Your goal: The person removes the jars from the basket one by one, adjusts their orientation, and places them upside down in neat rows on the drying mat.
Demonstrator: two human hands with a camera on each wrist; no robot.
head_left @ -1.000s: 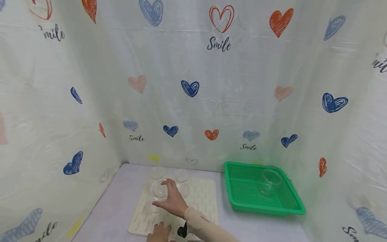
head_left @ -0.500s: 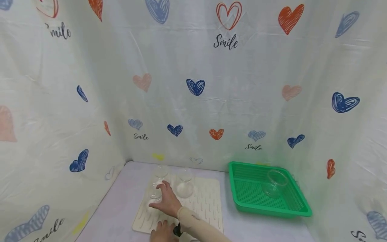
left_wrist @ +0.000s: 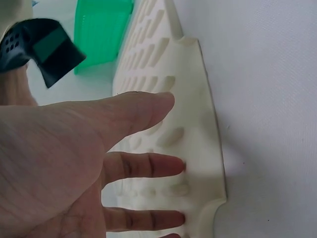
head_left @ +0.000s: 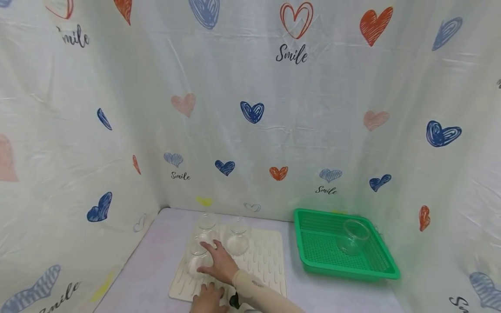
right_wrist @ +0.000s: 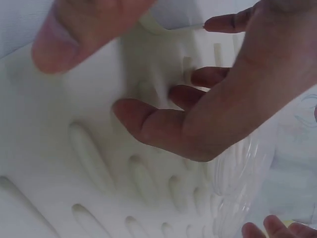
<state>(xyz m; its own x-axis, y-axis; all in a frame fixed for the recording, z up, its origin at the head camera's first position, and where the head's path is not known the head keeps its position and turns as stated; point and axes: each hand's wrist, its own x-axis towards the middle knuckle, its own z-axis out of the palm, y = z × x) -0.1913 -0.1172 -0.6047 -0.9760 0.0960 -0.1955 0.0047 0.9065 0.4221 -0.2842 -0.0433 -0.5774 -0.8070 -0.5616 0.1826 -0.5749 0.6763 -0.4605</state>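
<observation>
In the head view my right hand [head_left: 221, 264] is spread just right of a clear glass cup [head_left: 198, 264] at the left of a cream ribbed mat [head_left: 262, 261]. The thumb and fingers curve loosely apart; whether a fingertip touches the glass cannot be made out. Between thumb and fingers the right wrist view shows only the mat. Two more clear glasses, one at the back left [head_left: 207, 221] and one to its right [head_left: 237, 243], stand behind it. My left hand [head_left: 209, 299] rests its straight fingers [left_wrist: 148, 165] on the mat near the front edge.
A green plastic basket [head_left: 313, 268] stands on the white table right of the mat, with one clear glass [head_left: 354, 237] inside. Heart-patterned curtains [head_left: 250, 139] enclose the table at the back and sides. A dark wrist strap [head_left: 235, 300] lies between the two arms.
The right hand, earlier curved round the front left glass, has brought it toward the front left of the mat, let go and drawn slightly right. The left hand stays about where it was.
</observation>
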